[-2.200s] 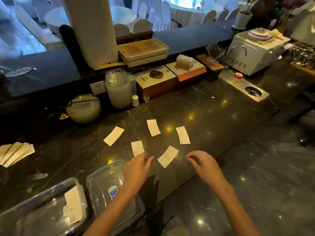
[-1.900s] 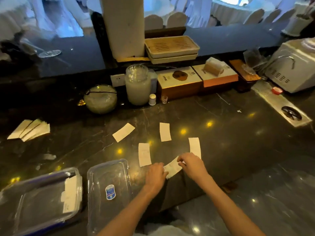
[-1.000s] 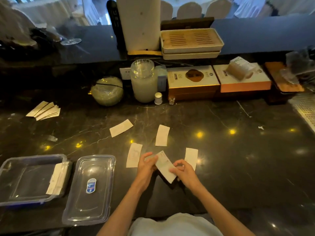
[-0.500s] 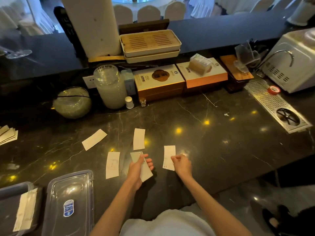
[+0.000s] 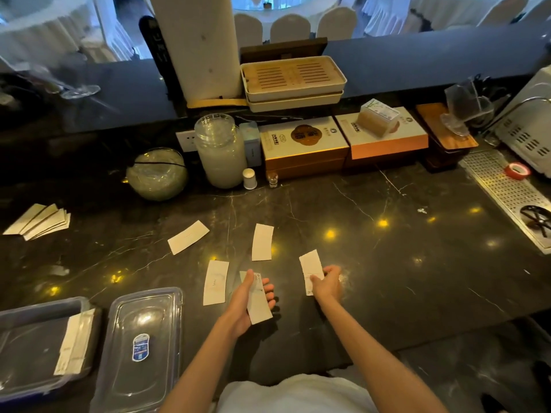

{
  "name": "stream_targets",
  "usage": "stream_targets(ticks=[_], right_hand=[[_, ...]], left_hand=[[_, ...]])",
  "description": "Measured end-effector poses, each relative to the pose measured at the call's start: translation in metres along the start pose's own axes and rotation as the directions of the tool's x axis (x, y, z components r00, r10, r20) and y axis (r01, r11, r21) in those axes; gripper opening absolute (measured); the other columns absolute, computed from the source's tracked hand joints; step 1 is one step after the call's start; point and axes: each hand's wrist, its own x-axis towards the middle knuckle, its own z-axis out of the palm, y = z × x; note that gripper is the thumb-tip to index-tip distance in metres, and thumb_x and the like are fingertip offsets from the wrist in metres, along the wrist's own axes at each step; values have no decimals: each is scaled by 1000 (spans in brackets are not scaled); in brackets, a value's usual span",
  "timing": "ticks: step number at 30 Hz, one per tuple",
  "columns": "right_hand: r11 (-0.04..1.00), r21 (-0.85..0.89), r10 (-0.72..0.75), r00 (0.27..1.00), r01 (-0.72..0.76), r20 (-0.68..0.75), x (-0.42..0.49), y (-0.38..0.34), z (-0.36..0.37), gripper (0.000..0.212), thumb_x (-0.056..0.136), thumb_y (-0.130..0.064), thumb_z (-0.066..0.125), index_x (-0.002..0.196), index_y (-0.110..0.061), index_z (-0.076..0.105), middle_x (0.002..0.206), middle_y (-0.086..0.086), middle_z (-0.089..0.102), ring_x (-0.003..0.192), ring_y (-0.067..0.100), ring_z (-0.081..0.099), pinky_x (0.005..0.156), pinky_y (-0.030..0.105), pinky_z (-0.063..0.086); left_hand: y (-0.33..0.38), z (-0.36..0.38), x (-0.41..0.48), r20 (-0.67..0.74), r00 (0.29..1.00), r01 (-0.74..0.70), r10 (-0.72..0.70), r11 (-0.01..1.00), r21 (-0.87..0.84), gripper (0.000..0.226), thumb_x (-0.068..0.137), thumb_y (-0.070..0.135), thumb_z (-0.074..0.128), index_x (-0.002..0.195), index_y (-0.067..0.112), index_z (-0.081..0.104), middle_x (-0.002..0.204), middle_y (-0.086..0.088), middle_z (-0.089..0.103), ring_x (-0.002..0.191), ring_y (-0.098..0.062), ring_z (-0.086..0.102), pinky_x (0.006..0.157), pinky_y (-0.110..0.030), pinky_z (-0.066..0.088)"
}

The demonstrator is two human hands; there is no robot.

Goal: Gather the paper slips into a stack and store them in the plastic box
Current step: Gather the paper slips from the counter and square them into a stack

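Note:
My left hand [image 5: 249,302] holds one white paper slip [image 5: 258,305] just above the dark marble counter. My right hand [image 5: 327,283] pinches the near end of another slip [image 5: 310,265] that is lifting off the counter. Three slips lie flat: one to the left of my left hand [image 5: 216,282], one further back [image 5: 262,242] and one at the back left [image 5: 188,236]. The open plastic box [image 5: 18,383] stands at the near left with slips [image 5: 75,341] leaning inside it. Its clear lid [image 5: 140,350] lies beside it.
A fanned pile of slips [image 5: 40,221] lies at the far left. Along the back stand a round glass bowl [image 5: 156,173], a glass jar [image 5: 220,150], two gift boxes [image 5: 304,147] and stacked trays [image 5: 293,81]. A metal drain grate [image 5: 507,195] sits at the right.
My left hand has kept its slip and drawn it slightly nearer. My right hand has closed on the slip at the right and started lifting it. The camera has shifted.

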Motion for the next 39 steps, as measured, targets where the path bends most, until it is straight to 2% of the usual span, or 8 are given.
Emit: stream_targets(ticks=[3, 9, 13, 20, 23, 28, 35, 39], right_hand=[[962, 248, -166, 965, 113, 201, -3, -7, -26, 27, 94, -5, 61, 121, -7, 57, 126, 14, 58, 103, 28, 61, 83, 40, 51], [835, 56, -423, 573, 548, 701, -21, -68, -59, 18, 91, -19, 66, 99, -35, 69, 107, -15, 64, 104, 6, 63, 75, 19, 55], [748, -20, -412, 489, 663, 769, -24, -90, -41, 28, 85, -14, 73, 111, -19, 64, 111, -4, 65, 107, 16, 64, 78, 25, 55], [662, -86, -479, 509, 744, 715, -24, -89, -15, 46, 88, -22, 71, 132, -22, 57, 133, -1, 56, 120, 16, 54, 100, 31, 49], [779, -15, -422, 541, 627, 727, -25, -86, -8, 56, 99, -24, 58, 152, -19, 39, 149, 2, 49, 135, 17, 49, 110, 37, 45], [891, 65, -314, 507, 449, 803, -27, -86, 12, 46, 106, -26, 40, 152, -25, 38, 120, -4, 59, 89, 4, 63, 71, 17, 50], [894, -286, -264, 921, 345, 287, 12, -109, 65, 40, 100, -45, 49, 80, -13, 59, 80, 4, 61, 80, 21, 56, 91, 45, 53], [882, -453, -69, 986, 132, 153, 24, -116, 93, 71, 87, -53, 66, 130, 1, 53, 137, 21, 52, 122, 35, 57, 100, 43, 48]], left_hand=[[7, -6, 1, 66, 993, 94, -94, 996, 4, 71, 85, 65, 56, 121, 3, 62, 96, -16, 73, 79, -25, 72, 71, -36, 61], [21, 6, -2, 323, 908, 237, -266, 963, 128, 87, 84, 78, 40, 138, 10, 54, 119, -24, 64, 101, -35, 65, 91, -48, 52], [26, 19, -4, 442, 831, 246, -337, 936, 250, 84, 86, 74, 47, 135, 7, 59, 132, -24, 60, 116, -36, 62, 105, -52, 44], [31, 12, -2, 359, 916, 63, -178, 949, 309, 71, 84, 60, 66, 132, 9, 56, 107, -17, 71, 83, -24, 71, 71, -32, 60], [36, 7, 1, 360, 918, 65, -168, 958, 281, 70, 84, 60, 66, 131, 9, 57, 105, -16, 70, 83, -25, 70, 71, -32, 60], [40, 4, 8, 326, 932, 90, -159, 972, 217, 58, 82, 52, 72, 121, 10, 61, 94, -16, 70, 76, -26, 69, 69, -34, 58], [55, -24, 10, 193, 981, -3, 8, 1000, -24, 43, 89, 27, 70, 124, 3, 61, 97, -16, 70, 79, -24, 69, 67, -34, 58], [60, -51, 3, 159, 985, -40, 70, 983, -181, 36, 95, 26, 58, 117, -1, 57, 94, -20, 70, 78, -28, 70, 68, -37, 60]])
